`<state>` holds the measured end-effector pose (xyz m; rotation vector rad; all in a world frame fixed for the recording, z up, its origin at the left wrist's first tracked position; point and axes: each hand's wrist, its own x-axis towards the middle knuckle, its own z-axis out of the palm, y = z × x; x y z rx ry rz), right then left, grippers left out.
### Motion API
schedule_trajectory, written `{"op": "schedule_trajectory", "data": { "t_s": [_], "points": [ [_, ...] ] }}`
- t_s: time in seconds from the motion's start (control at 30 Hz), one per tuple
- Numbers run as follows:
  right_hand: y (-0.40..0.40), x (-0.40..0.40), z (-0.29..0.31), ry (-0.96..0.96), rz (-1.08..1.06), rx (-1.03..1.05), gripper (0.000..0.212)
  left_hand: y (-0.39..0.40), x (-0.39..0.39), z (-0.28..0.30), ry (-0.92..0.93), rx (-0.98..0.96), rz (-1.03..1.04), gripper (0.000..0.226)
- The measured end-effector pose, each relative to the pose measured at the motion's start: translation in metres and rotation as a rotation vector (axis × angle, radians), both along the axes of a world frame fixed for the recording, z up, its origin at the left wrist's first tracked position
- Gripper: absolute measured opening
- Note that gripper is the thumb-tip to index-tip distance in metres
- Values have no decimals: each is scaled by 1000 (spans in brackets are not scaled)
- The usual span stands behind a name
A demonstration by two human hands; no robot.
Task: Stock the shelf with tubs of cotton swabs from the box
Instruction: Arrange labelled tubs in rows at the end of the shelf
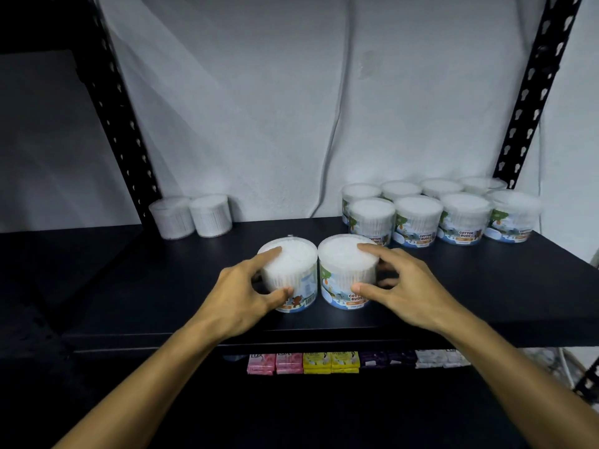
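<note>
Left hand (241, 298) grips the left tub (290, 273), right hand (403, 291) the right tub (346, 270); stocked tubs (440, 213) at two o'clock on the shelf (486, 286).

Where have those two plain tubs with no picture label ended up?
In the head view, the two plain tubs stand side by side at the shelf's back left, beside the black upright post.
</note>
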<state>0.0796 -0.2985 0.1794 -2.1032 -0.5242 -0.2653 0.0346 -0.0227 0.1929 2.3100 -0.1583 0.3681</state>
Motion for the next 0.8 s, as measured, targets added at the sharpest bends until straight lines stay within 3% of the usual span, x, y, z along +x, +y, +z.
{"op": "schedule_trajectory", "data": {
  "t_s": [0.37,0.8],
  "points": [
    [-65,-1,18,139,-86,-31,66,-62,26,-3,5,-7,-119,78],
    [-190,8,40,201,-335,-319,63,-204,72,-2,-49,62,-245,81]
  ]
}}
